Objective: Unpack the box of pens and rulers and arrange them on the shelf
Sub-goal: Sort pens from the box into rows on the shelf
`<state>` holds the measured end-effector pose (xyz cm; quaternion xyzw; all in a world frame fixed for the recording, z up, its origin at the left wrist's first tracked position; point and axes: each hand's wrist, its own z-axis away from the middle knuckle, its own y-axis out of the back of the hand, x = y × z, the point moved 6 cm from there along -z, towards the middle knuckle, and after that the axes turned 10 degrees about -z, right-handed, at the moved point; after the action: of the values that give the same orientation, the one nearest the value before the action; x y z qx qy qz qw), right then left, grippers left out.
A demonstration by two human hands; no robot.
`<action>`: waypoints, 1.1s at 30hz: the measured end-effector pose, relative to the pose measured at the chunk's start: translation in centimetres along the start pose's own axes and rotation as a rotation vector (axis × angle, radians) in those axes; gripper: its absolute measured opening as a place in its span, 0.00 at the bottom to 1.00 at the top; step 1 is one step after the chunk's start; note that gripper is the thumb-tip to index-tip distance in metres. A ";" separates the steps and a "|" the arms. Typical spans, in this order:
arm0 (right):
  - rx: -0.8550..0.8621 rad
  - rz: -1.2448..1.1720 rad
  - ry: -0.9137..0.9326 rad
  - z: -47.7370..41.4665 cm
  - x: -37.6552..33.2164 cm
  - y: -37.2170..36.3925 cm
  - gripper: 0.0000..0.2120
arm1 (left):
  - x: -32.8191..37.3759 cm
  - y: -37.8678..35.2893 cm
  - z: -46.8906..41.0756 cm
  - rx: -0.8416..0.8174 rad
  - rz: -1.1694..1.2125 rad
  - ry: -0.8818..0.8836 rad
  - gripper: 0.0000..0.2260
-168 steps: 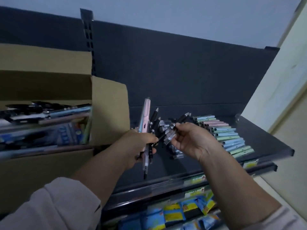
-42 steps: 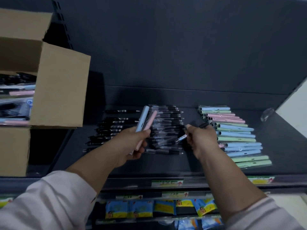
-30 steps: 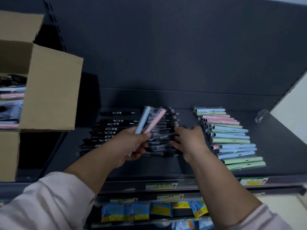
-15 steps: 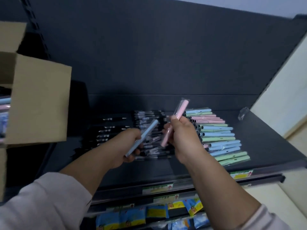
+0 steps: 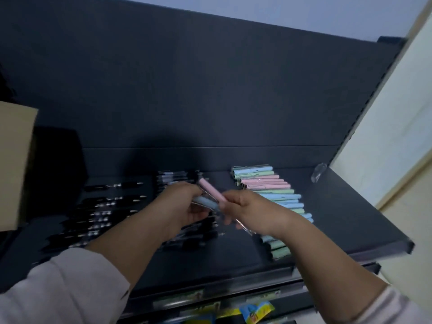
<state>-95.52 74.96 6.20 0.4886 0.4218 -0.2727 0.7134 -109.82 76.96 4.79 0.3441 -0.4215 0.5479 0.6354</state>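
Lower shelf: blue-and-yellow printed packets (image 5: pixel 254 308) are hanging below the front edge of the dark grey metal shelf (image 5: pixel 339 218).
Left hand: the left hand (image 5: pixel 180 206) is curling its fingers round a pale blue plastic pen (image 5: pixel 205 204), gripping it low over the middle of the shelf.
Right hand: the right hand (image 5: pixel 250 209) is clamping the lower end of a pink plastic pen (image 5: pixel 211 189), whose free end is pointing up and away towards the back edge.
Pens in hand: the two are crossing just beside each other between the hands, neither lying on the shelf yet.
Step in hand: it seems the person is sorting the two pastel pens towards their row.
Doing it well: the pink pen should be going down parallel to its neighbours, ends flush, beside the other pink ones; the blue one likewise, without nudging the stack.
Right side: the row of pastel blue, green and pink pens (image 5: pixel 268 190) is lying side by side, running from the back edge towards the front.
Middle: clear-barrelled pens (image 5: pixel 174 178) are showing behind the left hand.
Left side: black click pens (image 5: pixel 105 213) are lying in a loose column.
Far left: the brown cardboard box (image 5: pixel 14 164) is standing at the shelf's left end, its contents hidden.
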 end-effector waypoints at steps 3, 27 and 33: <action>0.005 0.152 0.017 0.0 2.3 4.4 0.07 | 0.8 -3.1 -1.9 0.051 0.033 0.017 0.06; 0.004 0.659 0.174 -8.7 10.4 15.6 0.22 | 1.5 -11.8 -7.2 0.396 -1.116 -0.246 0.30; -0.030 0.644 0.336 -7.4 4.2 11.4 0.19 | 2.2 -7.9 -3.2 0.572 -1.386 -0.286 0.31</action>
<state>-86.79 86.24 6.66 0.6239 0.3615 0.0561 0.6906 -101.45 79.44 5.74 0.7487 -0.0290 0.0616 0.6594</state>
